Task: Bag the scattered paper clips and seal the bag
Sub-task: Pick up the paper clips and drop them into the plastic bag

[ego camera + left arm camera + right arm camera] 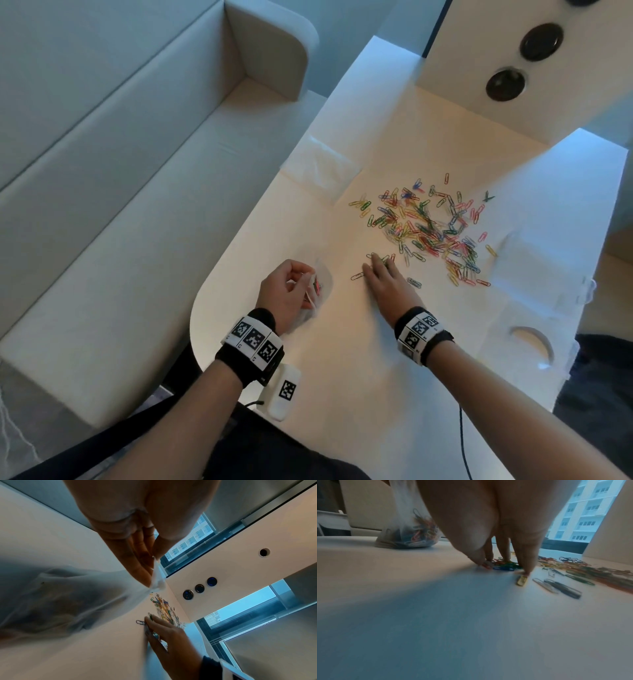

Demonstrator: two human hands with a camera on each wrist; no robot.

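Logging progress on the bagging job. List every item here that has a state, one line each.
Clear plastic bag: unsealed, part filled with clips, bottom resting on the table, top held up.
Coloured paper clips: most lie loose, scattered on the table.
Left hand: pinches the bag's top edge.
Right hand: fingers spread, fingertips pressing on several clips at the pile's near edge.
White table: carries the clips and the bag.

Bare forearms, no sleeves. Black wristband on left wrist, another black wristband on right. Both carry white strips of black square fiducial tags.
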